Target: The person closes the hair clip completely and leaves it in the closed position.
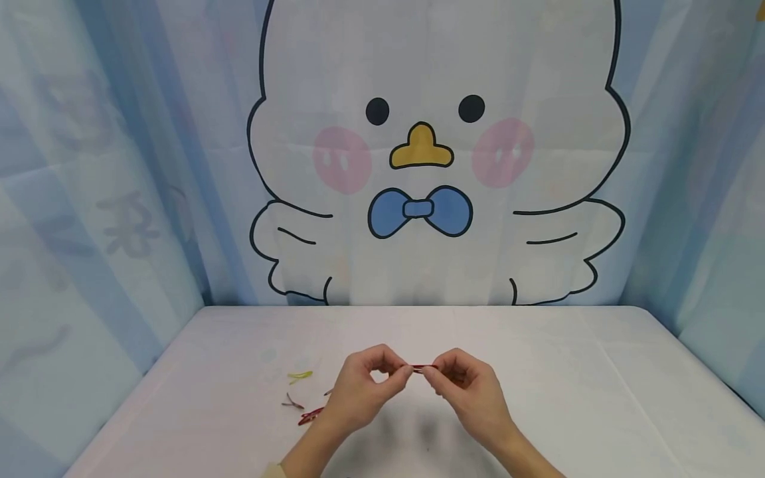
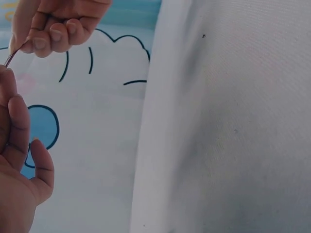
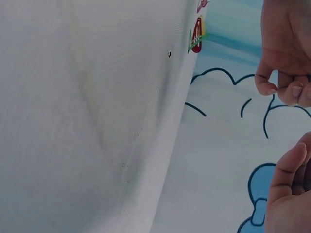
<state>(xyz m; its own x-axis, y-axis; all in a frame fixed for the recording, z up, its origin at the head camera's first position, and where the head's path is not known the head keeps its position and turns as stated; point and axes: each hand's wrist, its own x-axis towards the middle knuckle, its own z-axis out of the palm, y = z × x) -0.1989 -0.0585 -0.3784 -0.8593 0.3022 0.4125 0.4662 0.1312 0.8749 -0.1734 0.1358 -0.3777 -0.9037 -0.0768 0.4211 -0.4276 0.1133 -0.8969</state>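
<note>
A thin dark-red hair clip (image 1: 425, 367) is held up over the table between both hands. The left hand (image 1: 369, 388) pinches its left end between thumb and forefinger. Its right end is in the thumb and fingers of the right hand (image 1: 469, 390), partly covered by the fingertips. In the left wrist view the hair clip (image 2: 10, 58) appears as a narrow reddish strip spanning the two hands. The right wrist view shows the left hand (image 3: 289, 63) above and the right hand (image 3: 289, 184) below, with the clip out of sight.
Left of the left hand lie a yellow clip (image 1: 301, 376), a brownish clip (image 1: 292, 401) and red clips (image 1: 309, 417), partly behind the wrist. A red snap clip (image 3: 197, 35) shows its teardrop outline. A curtain with a cartoon bird (image 1: 418, 265) hangs behind the white table (image 1: 568, 372).
</note>
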